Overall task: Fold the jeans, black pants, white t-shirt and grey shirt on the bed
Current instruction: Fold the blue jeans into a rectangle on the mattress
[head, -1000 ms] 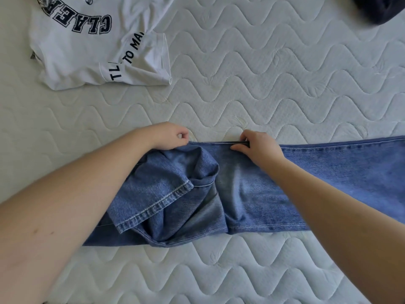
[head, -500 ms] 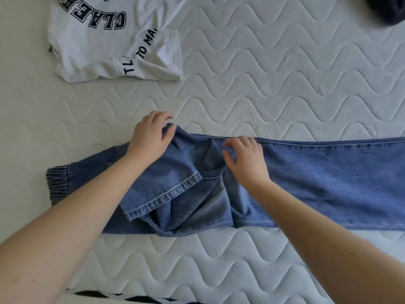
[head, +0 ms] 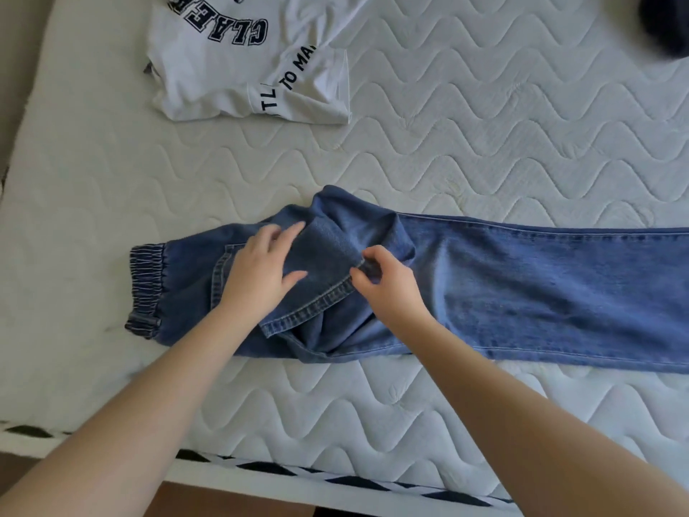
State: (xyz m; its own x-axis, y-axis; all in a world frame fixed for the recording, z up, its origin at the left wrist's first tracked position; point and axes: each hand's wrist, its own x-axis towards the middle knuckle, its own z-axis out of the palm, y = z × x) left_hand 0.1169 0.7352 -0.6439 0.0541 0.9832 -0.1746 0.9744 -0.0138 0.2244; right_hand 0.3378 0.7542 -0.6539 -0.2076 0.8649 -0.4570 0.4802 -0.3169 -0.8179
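Denim, blue heavy-cotton jeans (head: 522, 292), lies mid-mattress; we judge it stiff, best held by hems. Left hand (head: 261, 278) presses flat; right hand (head: 384, 285) pinches the hem, probably.

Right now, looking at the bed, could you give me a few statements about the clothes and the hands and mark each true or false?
1. The jeans lie stretched across the mattress. True.
2. The left hand rests flat on the denim with its fingers straight. True.
3. The right hand hangs idle beside the bed. False: it pinches a stitched hem of the jeans.
4. The white t-shirt lies on top of the jeans. False: it lies apart, farther up the mattress.
5. The t-shirt carries dark printed letters. True.
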